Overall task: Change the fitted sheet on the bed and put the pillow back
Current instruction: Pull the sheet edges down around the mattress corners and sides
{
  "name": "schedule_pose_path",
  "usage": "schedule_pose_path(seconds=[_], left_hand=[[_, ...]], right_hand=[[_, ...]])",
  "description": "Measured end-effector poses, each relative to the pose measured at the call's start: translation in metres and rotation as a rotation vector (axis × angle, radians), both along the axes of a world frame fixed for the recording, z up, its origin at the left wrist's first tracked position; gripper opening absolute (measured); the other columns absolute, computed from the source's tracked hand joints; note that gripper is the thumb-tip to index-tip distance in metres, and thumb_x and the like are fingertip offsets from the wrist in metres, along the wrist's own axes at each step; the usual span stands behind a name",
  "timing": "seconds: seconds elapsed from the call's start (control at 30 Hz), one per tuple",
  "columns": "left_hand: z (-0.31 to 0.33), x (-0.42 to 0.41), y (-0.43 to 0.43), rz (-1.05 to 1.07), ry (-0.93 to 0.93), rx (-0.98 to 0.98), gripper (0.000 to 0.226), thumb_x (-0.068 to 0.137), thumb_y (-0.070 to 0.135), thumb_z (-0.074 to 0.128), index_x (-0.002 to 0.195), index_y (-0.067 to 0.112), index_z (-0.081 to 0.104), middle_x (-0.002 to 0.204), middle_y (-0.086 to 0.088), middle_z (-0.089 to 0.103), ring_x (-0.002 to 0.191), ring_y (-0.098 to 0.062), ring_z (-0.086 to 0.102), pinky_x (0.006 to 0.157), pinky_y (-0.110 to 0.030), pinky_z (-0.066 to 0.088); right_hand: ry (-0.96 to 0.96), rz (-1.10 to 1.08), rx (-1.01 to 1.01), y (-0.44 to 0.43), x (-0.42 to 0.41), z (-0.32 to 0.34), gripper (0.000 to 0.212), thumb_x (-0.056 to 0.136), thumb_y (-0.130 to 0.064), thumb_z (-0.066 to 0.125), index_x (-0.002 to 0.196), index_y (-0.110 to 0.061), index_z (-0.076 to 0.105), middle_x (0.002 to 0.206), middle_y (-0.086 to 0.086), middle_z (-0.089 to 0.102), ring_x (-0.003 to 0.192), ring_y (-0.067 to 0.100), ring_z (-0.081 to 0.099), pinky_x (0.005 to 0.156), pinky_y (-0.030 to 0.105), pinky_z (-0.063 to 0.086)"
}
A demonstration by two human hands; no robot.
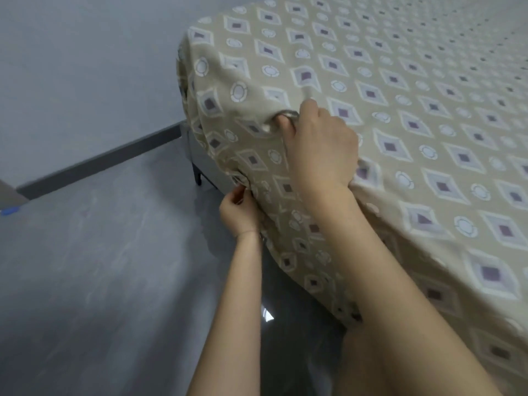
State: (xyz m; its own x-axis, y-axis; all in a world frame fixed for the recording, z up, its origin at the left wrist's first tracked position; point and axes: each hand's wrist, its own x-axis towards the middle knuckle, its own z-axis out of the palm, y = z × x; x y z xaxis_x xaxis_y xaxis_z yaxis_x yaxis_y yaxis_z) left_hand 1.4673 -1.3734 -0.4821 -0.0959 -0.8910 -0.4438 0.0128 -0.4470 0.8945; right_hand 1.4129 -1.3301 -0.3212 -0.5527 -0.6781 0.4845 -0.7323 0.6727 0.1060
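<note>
A person leans over the near corner of a bed (208,166), seen from their own head, both bare arms reaching forward. A beige fitted sheet (400,81), printed with purple diamonds and pale circles, lies smooth across the top of the bed and hangs loosely bunched down the corner. The right hand (320,141) has its grip closed round a fold of sheet at the bed's upper edge, probably to hold the cloth in place or gather slack. Lower down, the left hand (238,212) pinches the gathered hem between fingertips and thumb, just beside the bed's underside, likely working the elastic edge round the corner. Whether the sheet is going on or coming off cannot be told. A dark bed leg (197,175) stands on the glossy grey floor (100,252). No pillow is in view.
</note>
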Motion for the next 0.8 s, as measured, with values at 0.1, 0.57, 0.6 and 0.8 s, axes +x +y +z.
schedule_pose_path(seconds=[0.1, 0.57, 0.6, 0.8], left_hand=[[-0.003, 0.002, -0.007, -0.013, 0.067, 0.101, 0.020, 0.093, 0.003, 0.056, 0.106, 0.007, 0.071, 0.101, -0.006, 0.068, 0.099, -0.022, 0.063, 0.081, -0.027, 0.049], [0.034, 0.004, 0.006, -0.132, 0.692, 0.559, 0.043, 0.101, 0.007, 0.028, 0.140, 0.004, 0.046, 0.137, -0.012, 0.053, 0.121, -0.031, 0.052, 0.093, -0.038, 0.047], [0.033, 0.001, 0.004, -0.140, 0.729, 0.595, 0.043, 0.102, 0.015, 0.029, 0.140, 0.004, 0.046, 0.141, -0.014, 0.051, 0.121, -0.031, 0.052, 0.099, -0.042, 0.042], [0.041, -0.008, 0.009, -0.159, 0.715, 0.533, 0.051, 0.100, 0.030, 0.023, 0.139, 0.007, 0.048, 0.131, -0.013, 0.058, 0.119, -0.031, 0.054, 0.101, -0.044, 0.044]], right_hand=[[-0.188, 0.068, 0.012, 0.002, -0.007, 0.013, 0.040, 0.098, -0.055, 0.041, 0.087, -0.016, 0.042, 0.072, -0.003, 0.041, 0.069, 0.024, 0.040, 0.055, 0.035, 0.020], [-0.328, 0.185, -0.266, 0.004, -0.009, 0.034, 0.043, 0.085, -0.030, 0.054, 0.059, -0.022, 0.020, 0.054, -0.005, 0.025, 0.050, 0.012, 0.022, 0.048, 0.029, 0.015], [-0.333, 0.188, -0.268, 0.004, -0.009, 0.033, 0.043, 0.085, -0.029, 0.054, 0.059, -0.022, 0.020, 0.054, -0.005, 0.025, 0.050, 0.012, 0.022, 0.048, 0.029, 0.015], [-0.359, 0.196, -0.281, 0.002, -0.011, 0.027, 0.048, 0.086, -0.034, 0.059, 0.059, -0.022, 0.021, 0.053, -0.004, 0.026, 0.051, 0.015, 0.024, 0.048, 0.029, 0.016]])
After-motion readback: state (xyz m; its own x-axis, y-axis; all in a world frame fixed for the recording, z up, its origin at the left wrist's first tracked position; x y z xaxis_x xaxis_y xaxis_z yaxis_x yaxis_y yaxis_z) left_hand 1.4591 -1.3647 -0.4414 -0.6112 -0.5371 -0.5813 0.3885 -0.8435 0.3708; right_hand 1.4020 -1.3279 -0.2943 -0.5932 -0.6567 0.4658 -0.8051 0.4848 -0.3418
